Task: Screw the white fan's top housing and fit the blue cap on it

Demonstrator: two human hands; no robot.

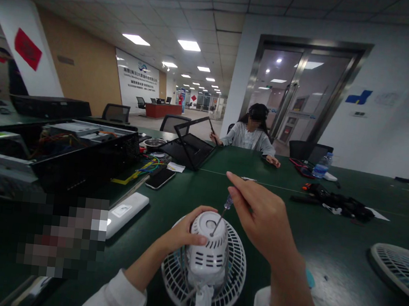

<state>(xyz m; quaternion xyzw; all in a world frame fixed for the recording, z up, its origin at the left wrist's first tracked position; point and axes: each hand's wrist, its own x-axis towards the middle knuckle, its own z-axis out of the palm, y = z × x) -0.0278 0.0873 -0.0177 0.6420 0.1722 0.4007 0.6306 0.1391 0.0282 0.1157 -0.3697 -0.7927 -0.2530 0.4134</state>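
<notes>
A white electric fan (208,263) lies grille-down on the green table, its slotted motor housing facing up. Around the left side of that housing wraps my left hand (185,230), thumb across the front and fingers behind. My right hand (260,210) is raised above and to the right, fingers closed on the clear purplish handle of a screwdriver (227,203). The screwdriver's thin shaft slants down, and its tip meets the top of the housing near a small hole. Part of the handle is hidden by my right fingers.
A loose fan grille (400,271) lies at the right. An opened computer case (80,154), a phone (160,178) and a white power strip-like block (127,215) are on the left. Across the table a person (250,133) holds a black frame (190,146). A water bottle (322,165) stands far right.
</notes>
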